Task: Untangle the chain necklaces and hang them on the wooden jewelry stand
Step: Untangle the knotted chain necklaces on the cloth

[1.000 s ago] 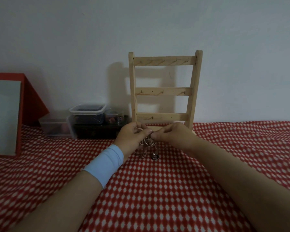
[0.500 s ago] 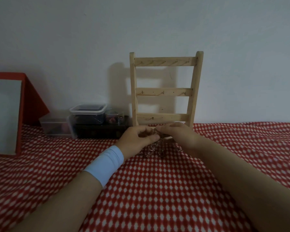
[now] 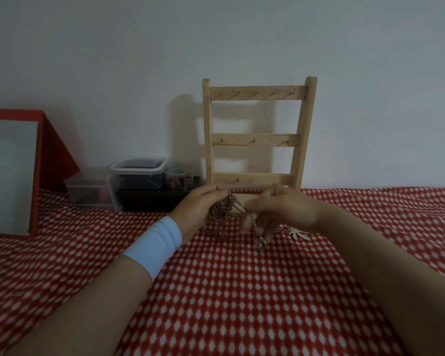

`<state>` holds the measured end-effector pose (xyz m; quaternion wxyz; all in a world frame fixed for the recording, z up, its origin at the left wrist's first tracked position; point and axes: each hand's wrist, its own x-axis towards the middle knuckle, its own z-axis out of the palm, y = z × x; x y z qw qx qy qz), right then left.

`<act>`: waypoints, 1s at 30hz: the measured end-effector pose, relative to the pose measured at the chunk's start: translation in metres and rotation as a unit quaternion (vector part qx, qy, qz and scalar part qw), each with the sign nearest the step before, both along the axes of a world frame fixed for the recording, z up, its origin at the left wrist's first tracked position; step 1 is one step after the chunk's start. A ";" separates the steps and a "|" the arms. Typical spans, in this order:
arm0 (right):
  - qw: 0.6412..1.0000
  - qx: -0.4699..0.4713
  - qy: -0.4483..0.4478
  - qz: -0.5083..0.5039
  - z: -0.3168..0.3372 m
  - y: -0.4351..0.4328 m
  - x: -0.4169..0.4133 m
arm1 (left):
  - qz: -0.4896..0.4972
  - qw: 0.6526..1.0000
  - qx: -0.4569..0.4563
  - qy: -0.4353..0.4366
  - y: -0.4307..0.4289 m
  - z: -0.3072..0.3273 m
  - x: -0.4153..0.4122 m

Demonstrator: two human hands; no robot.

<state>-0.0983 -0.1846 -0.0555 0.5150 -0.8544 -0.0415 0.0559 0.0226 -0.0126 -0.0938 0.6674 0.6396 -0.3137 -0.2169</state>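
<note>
A tangled clump of thin chain necklaces [image 3: 222,208] hangs between my two hands just in front of the wooden jewelry stand [image 3: 258,136]. My left hand [image 3: 197,208], with a pale blue wristband, pinches the clump at its top. My right hand [image 3: 280,209] pinches strands pulled out to the right. A small round pendant [image 3: 259,243] dangles below my right fingers. A pale leaf-shaped pendant [image 3: 297,233] lies on the cloth under my right wrist. The stand's three rungs of hooks carry nothing.
A red-and-white checked cloth [image 3: 229,291] covers the surface. Clear plastic boxes [image 3: 136,176] and a small jar [image 3: 176,177] stand left of the stand against the wall. A red-framed mirror [image 3: 10,173] leans at the far left.
My hands have drawn apart a little, stretching strands to the right. The leaf-shaped pendant and the round pendant have come into view below my right hand.
</note>
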 end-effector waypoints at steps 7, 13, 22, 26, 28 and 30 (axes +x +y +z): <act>0.988 -0.035 -0.095 -0.116 -0.007 0.003 0.008 | -0.003 0.997 0.052 -0.064 0.002 -0.001 0.002; 0.987 -0.021 -0.108 -0.113 -0.013 0.006 0.011 | 0.017 0.991 0.069 -0.115 0.004 0.002 0.001; 0.967 -0.017 -0.169 -0.193 -0.015 0.009 0.013 | 0.046 0.969 0.139 -0.198 0.012 0.019 0.004; 0.979 -0.084 -0.101 -0.153 -0.011 0.019 0.011 | 0.041 0.969 0.137 -0.204 0.012 0.022 0.005; 0.972 -0.144 -0.101 -0.154 -0.016 0.024 0.015 | 0.031 0.968 0.131 -0.210 0.012 0.022 0.005; 0.968 -0.137 -0.127 -0.169 -0.021 0.026 0.019 | 0.024 0.969 0.128 -0.208 0.012 0.023 0.005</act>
